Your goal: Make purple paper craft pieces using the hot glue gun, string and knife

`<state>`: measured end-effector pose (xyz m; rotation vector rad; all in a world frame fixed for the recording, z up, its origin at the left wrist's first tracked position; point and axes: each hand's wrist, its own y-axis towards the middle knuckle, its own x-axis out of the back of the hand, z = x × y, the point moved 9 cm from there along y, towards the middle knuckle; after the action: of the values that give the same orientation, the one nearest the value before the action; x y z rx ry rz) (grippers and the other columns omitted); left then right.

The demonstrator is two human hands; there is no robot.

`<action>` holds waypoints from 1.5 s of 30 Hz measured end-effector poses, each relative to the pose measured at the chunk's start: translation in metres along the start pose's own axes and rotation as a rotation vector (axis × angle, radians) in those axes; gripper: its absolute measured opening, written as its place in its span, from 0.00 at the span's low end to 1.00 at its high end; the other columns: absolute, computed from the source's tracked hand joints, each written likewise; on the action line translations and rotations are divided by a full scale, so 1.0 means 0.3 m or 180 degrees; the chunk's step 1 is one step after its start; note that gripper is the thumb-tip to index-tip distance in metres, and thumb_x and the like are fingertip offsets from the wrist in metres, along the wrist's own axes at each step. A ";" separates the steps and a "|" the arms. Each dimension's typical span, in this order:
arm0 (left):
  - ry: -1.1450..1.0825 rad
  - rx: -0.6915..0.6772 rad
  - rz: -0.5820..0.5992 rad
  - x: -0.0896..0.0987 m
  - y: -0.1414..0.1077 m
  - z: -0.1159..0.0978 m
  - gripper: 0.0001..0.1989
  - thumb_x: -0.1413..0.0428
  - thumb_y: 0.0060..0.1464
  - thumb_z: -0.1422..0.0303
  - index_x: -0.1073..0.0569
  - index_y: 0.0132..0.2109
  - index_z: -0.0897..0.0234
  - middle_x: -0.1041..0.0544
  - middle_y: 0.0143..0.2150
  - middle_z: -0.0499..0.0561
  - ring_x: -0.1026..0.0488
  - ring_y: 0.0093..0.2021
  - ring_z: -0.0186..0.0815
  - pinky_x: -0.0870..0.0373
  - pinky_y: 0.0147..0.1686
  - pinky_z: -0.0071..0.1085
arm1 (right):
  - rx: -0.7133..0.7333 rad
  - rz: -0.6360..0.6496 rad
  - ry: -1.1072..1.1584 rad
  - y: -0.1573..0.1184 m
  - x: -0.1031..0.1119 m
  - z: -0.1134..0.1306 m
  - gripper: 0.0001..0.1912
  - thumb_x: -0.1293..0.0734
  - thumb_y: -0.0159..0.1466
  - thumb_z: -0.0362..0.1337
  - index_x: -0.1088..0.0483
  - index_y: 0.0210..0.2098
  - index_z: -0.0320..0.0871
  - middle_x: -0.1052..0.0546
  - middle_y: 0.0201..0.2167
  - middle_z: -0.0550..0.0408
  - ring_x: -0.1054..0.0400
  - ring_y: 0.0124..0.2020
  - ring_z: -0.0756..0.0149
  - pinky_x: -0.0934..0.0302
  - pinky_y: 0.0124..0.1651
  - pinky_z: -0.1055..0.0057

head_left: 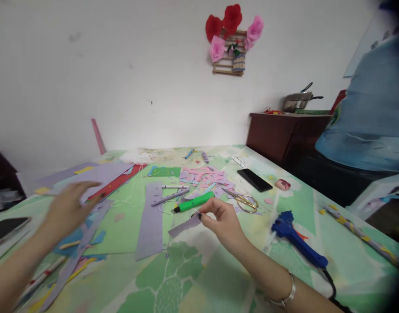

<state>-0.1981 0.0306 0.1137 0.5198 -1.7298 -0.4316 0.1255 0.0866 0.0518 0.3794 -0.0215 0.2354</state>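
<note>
Between thumb and fingers, my right hand (219, 219) pinches a small purple paper strip (182, 227) whose one edge is cut into a fringe. Beyond it lies a green utility knife (196, 201), and gold-handled scissors (246, 201) rest to its right. My left hand (72, 204), slightly blurred, hovers over the left side with fingers apart and nothing in them. Beneath it are paper scraps and a long purple strip (85, 248). A wide purple paper piece (150, 226) lies flat on the green sheet (121, 234) between my hands.
To the right are a blue glue gun (299, 239) with a cord, a black phone (254, 179) and a wrapped stick (359, 232). Pink paper scraps (204, 175) are piled at the middle back. Another phone (8, 230) lies far left. A water-cooler bottle (369, 113) stands beyond the table.
</note>
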 end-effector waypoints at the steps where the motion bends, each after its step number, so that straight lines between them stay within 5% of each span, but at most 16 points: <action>1: -0.0474 -0.0013 0.0100 -0.043 0.018 -0.058 0.19 0.53 0.58 0.53 0.33 0.49 0.61 0.29 0.50 0.48 0.35 0.51 0.42 0.37 0.51 0.37 | -0.0064 0.0075 0.0092 0.006 -0.014 0.008 0.02 0.35 0.48 0.30 0.31 0.23 0.42 0.26 0.24 0.56 0.32 0.29 0.66 0.39 0.36 0.68; 5: -0.2370 -0.0755 0.0922 -0.153 0.014 -0.436 0.17 0.49 0.57 0.61 0.32 0.52 0.56 0.33 0.57 0.50 0.34 0.55 0.39 0.34 0.52 0.34 | -0.0140 0.0500 0.0268 0.036 -0.068 0.077 0.02 0.34 0.48 0.30 0.33 0.22 0.42 0.28 0.21 0.59 0.33 0.26 0.69 0.40 0.32 0.72; 9: -0.3111 -0.0761 0.1229 -0.173 -0.010 -0.627 0.11 0.46 0.54 0.66 0.26 0.44 0.62 0.24 0.46 0.54 0.27 0.46 0.38 0.29 0.46 0.34 | -0.0098 0.0963 0.0298 0.069 -0.106 0.118 0.04 0.33 0.47 0.29 0.33 0.21 0.42 0.29 0.20 0.61 0.34 0.24 0.71 0.40 0.31 0.73; 16: -0.3162 -0.0425 0.1101 -0.261 -0.028 -0.578 0.06 0.44 0.51 0.69 0.24 0.34 0.66 0.22 0.31 0.52 0.26 0.34 0.35 0.28 0.35 0.30 | -0.0230 0.1023 -0.0063 0.094 -0.080 0.026 0.03 0.34 0.48 0.28 0.30 0.23 0.40 0.28 0.21 0.59 0.34 0.25 0.71 0.40 0.30 0.74; 27: -0.2966 -0.0529 0.1278 -0.306 -0.070 -0.573 0.07 0.46 0.54 0.68 0.25 0.35 0.66 0.23 0.33 0.51 0.27 0.34 0.34 0.30 0.36 0.30 | -0.0286 0.1290 -0.0307 0.070 -0.095 -0.017 0.04 0.35 0.49 0.27 0.29 0.24 0.40 0.28 0.21 0.59 0.34 0.25 0.72 0.40 0.31 0.74; 45: -0.2190 -0.1099 0.0997 -0.273 -0.081 -0.611 0.05 0.49 0.50 0.74 0.30 0.29 0.64 0.29 0.26 0.46 0.35 0.27 0.30 0.39 0.27 0.24 | -0.0251 0.1369 -0.0411 0.057 -0.107 -0.042 0.04 0.35 0.49 0.27 0.30 0.25 0.40 0.28 0.21 0.60 0.34 0.26 0.71 0.40 0.32 0.73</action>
<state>-0.0015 0.0544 0.0730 -0.1828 -2.2777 -0.7177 0.0900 0.0996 0.0444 0.3078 -0.2405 0.6326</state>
